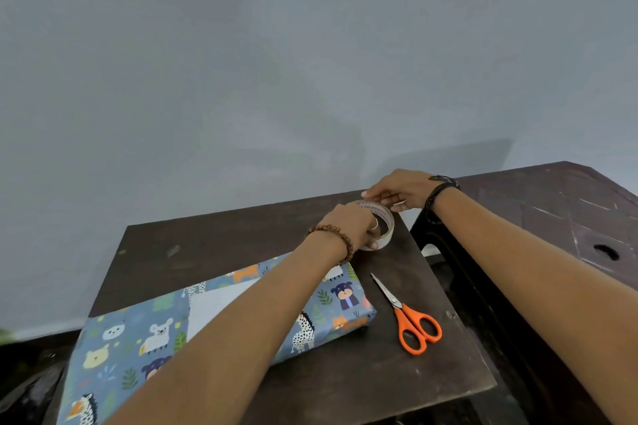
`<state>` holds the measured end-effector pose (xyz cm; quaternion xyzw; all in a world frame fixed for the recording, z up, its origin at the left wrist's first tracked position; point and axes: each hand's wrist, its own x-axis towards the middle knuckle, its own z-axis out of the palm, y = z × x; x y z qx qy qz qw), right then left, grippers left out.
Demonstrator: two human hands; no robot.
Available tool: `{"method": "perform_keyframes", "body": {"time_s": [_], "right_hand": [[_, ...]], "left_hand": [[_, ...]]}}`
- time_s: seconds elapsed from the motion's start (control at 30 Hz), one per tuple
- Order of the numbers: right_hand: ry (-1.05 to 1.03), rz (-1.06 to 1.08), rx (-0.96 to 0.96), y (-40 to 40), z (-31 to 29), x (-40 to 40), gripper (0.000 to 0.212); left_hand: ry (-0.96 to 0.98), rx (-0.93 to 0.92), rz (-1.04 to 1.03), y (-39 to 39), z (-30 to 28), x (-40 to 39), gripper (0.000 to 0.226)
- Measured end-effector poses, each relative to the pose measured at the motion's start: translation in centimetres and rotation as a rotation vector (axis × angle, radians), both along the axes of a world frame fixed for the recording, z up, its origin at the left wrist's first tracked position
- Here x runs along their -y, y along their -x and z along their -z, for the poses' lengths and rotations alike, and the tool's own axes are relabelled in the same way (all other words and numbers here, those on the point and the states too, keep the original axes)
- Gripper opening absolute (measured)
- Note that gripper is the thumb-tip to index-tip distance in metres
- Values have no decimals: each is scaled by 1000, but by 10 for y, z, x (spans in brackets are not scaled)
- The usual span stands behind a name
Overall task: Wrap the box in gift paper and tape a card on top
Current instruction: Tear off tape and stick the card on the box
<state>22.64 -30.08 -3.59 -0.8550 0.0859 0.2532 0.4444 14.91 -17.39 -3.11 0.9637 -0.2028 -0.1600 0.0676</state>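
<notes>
The box [331,304], wrapped in blue gift paper printed with cartoon animals, lies on the dark table [214,245] under my left forearm. A white card [210,307] rests on top of it, partly hidden by that arm. Beyond the box, my left hand [348,224] grips a roll of clear tape [383,222] held above the table's far right corner. My right hand [397,188] pinches the upper rim of the roll with its fingertips. Whether a tape end is lifted I cannot tell.
Orange-handled scissors [411,321] lie shut on the table to the right of the box, blades pointing away from me. A second dark table [559,203] with a hole in its top stands at the right. A grey wall rises behind.
</notes>
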Motion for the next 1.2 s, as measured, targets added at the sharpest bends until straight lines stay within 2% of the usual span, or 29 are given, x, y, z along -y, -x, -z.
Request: {"method": "perform_keyframes", "body": {"time_s": [0.17, 0.3, 0.4, 0.47, 0.57, 0.6, 0.63, 0.7, 0.77, 0.87, 1.0, 1.2], "right_hand": [[14, 16, 64, -9, 7, -5, 16], [-64, 65, 38, -8, 10, -4, 20], [-44, 270, 246, -12, 12, 1, 24], [-157, 366, 322, -15, 10, 5, 23], [-436, 334, 300, -6, -2, 3, 14], [-450, 320, 311, -2, -5, 1, 13], [-393, 305, 335, 1, -7, -1, 12], [-135, 237, 357, 8, -7, -4, 13], [43, 132, 258, 13, -5, -6, 20], [-5, 118, 57, 17, -5, -9, 30], [-61, 112, -62, 14, -8, -11, 24], [-68, 131, -34, 6, 0, -10, 19]], "left_hand": [[33, 7, -11, -1, 9, -2, 34], [47, 11, -7, -4, 14, -5, 34], [67, 10, -12, -5, 17, -5, 34], [66, 1, -23, -5, 20, -4, 34], [50, -19, -40, -6, 19, -4, 36], [46, -30, -39, -5, 17, -4, 35], [45, -36, -37, -3, 15, -4, 35], [46, -25, -43, 3, 12, -3, 33], [51, -6, -53, 7, 11, -3, 32], [39, -1, -54, 5, 13, -3, 32], [14, -24, -38, 1, 10, -3, 31], [16, -10, -23, -3, 16, -4, 32]]}}
